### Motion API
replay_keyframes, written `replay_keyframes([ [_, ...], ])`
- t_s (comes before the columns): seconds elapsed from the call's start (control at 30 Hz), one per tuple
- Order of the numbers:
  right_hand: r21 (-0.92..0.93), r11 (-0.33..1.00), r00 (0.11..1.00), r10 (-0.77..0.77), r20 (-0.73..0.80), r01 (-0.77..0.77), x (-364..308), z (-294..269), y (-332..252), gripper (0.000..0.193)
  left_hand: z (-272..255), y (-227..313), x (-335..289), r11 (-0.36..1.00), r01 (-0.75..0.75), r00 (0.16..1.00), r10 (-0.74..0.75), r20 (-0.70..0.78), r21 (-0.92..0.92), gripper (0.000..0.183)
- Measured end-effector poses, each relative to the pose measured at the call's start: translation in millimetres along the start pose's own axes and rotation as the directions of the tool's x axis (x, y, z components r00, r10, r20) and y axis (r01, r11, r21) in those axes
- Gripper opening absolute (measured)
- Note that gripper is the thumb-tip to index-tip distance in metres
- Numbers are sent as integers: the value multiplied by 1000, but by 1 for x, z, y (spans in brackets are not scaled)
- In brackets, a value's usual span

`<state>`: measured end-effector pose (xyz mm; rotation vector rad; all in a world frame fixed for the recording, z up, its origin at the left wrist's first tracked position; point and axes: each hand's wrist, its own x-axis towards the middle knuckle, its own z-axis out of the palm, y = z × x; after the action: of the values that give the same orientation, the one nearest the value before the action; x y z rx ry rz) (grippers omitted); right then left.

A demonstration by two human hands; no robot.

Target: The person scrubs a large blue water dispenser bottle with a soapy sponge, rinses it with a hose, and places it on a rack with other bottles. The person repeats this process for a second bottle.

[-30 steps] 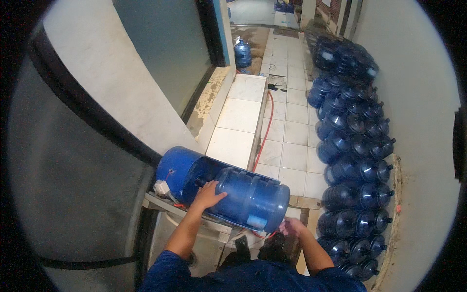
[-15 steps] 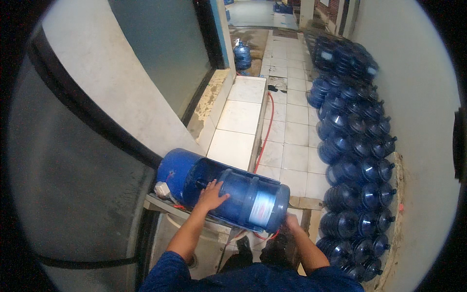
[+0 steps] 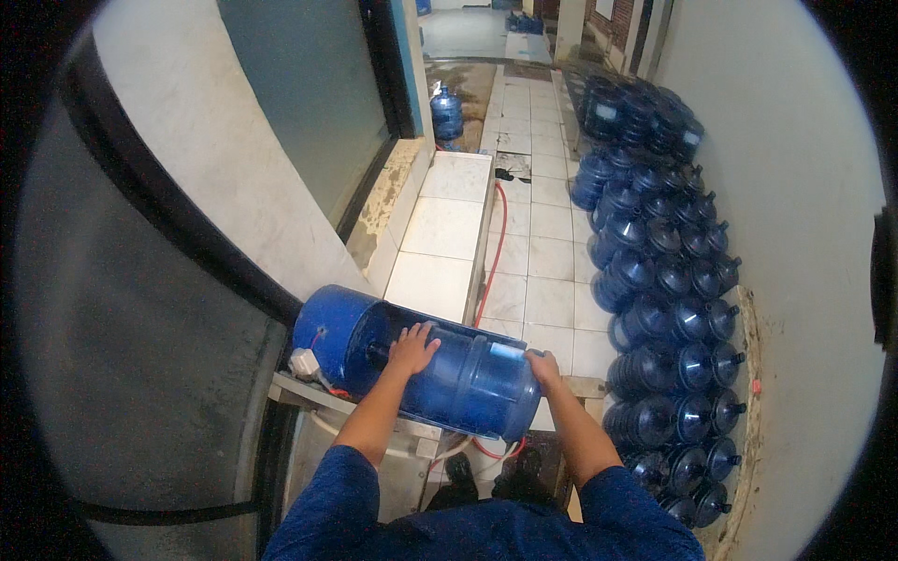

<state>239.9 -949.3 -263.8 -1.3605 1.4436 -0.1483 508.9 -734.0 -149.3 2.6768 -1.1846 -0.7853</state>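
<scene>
A large blue water jug (image 3: 486,383) lies on its side in a blue half-open trough, its neck end toward a blue drum-shaped housing (image 3: 323,327) on the left. My left hand (image 3: 412,352) rests on the jug near its shoulder, palm down with fingers spread. At the other end, my right hand (image 3: 544,370) grips the rim of the jug's base, its fingers partly hidden. A pale label (image 3: 507,352) shows on the jug's far upper side.
Several rows of blue jugs (image 3: 673,323) stand along the right wall. A red hose (image 3: 492,252) runs beside a white tiled ledge (image 3: 435,229). One more jug (image 3: 447,114) stands farther off. A white box (image 3: 304,362) with wires sits by the housing.
The jug has turned about its length, its label moving from the top toward the far side. My right hand has gone from the base's near lower side up to its far edge.
</scene>
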Motion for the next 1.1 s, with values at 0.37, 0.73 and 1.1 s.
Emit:
replay_keyframes([
  [0.37,-138,982,989,-140,-48,132,-21,-3,0,85,1,-16,-23,997,-74,997,74,-21,-11,76],
  [0.73,-293,667,694,-720,-16,685,-175,12,111,100,-42,-33,-108,988,11,907,-73,415,151,59],
  [1.1,-308,701,741,-671,19,643,-139,-3,66,107,-23,-27,-98,997,-71,994,70,89,7,75],
])
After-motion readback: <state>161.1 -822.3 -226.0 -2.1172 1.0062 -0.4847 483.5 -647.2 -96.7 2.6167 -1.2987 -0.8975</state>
